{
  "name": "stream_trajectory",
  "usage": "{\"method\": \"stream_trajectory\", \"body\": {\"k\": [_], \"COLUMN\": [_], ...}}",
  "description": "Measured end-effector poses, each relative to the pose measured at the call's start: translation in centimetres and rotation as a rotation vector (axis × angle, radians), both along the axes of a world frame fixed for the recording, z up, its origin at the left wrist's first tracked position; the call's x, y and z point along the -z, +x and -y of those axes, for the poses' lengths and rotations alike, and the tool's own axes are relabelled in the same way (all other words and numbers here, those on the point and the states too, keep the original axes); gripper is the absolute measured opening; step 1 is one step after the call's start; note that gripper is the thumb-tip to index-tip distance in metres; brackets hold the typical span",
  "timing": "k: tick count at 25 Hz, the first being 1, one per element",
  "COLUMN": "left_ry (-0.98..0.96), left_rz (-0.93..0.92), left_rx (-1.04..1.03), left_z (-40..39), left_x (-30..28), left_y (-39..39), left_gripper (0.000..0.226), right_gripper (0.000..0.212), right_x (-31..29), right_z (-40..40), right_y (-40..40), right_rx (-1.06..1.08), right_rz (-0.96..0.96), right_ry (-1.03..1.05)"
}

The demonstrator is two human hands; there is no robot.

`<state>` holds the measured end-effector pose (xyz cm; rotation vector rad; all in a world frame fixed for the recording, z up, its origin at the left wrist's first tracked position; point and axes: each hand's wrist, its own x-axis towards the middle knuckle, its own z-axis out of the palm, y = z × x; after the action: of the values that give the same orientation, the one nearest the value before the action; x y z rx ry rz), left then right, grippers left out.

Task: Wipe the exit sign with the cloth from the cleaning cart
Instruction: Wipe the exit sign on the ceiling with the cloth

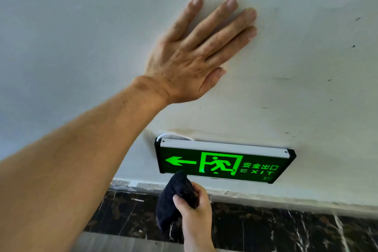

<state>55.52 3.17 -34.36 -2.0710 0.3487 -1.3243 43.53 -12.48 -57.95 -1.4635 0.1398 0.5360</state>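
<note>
A lit green exit sign (225, 162) with a left arrow, a running figure and the word EXIT is mounted low on a white wall. My right hand (196, 208) grips a dark bunched cloth (173, 196). The cloth's top end touches the sign's lower left edge, under the arrow. My left hand (194, 55) lies flat on the wall above the sign, fingers spread, holding nothing.
The white wall (306, 67) carries dark scuffs and specks. Below the sign runs a dark marble skirting (286, 229) with white veins. A white cable (173, 136) loops out behind the sign's top left corner. Grey floor shows at the bottom left.
</note>
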Motion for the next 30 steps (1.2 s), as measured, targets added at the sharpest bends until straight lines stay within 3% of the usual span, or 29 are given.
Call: {"method": "stream_trajectory", "body": {"k": [8,11,13,15,17,19,21,25,28,30], "left_ry": [-0.200,-0.449,-0.883,-1.605,-2.286,-2.666,-2.814,-2.831,-2.898,-2.933], "left_rz": [-0.205,-0.287,-0.433,-0.641,-0.723,-0.832,-0.848,-0.737,-0.539,-0.401], "left_rx": [-0.006,0.087,0.124,0.185,0.336,0.480,0.591,0.556,0.505,0.416], "left_z": [2.9,5.8,8.3,11.2,13.4,14.6,15.2,15.1,14.1,13.2], "left_x": [-0.5,2.6,6.8,10.4,13.3,15.2,15.9,16.1,16.2,16.9], "left_y": [-2.8,-5.9,-9.0,-12.2,-14.5,-16.2,-17.2,-17.3,-17.5,-17.9], "left_gripper": [0.071,0.071,0.064,0.055,0.057,0.055,0.046,0.047,0.045,0.039], "right_gripper": [0.034,0.030,0.030,0.030,0.028,0.024,0.021,0.023,0.015,0.025], "right_x": [-5.8,-7.6,-8.4,-9.1,-9.7,-10.2,-10.4,-10.9,-11.8,-13.0], "right_z": [9.0,11.1,12.0,12.6,12.8,12.8,12.5,11.7,10.8,10.1], "right_y": [1.6,2.1,2.5,2.9,3.2,3.3,3.1,2.6,3.1,4.1], "right_rx": [-0.006,-0.037,-0.043,-0.054,-0.066,-0.068,-0.067,-0.105,-0.134,-0.114], "right_rz": [0.140,0.182,0.191,0.194,0.192,0.182,0.191,0.310,0.537,0.822], "right_ry": [0.011,0.019,0.033,0.054,0.077,0.095,0.078,-0.019,-0.224,-0.399]}}
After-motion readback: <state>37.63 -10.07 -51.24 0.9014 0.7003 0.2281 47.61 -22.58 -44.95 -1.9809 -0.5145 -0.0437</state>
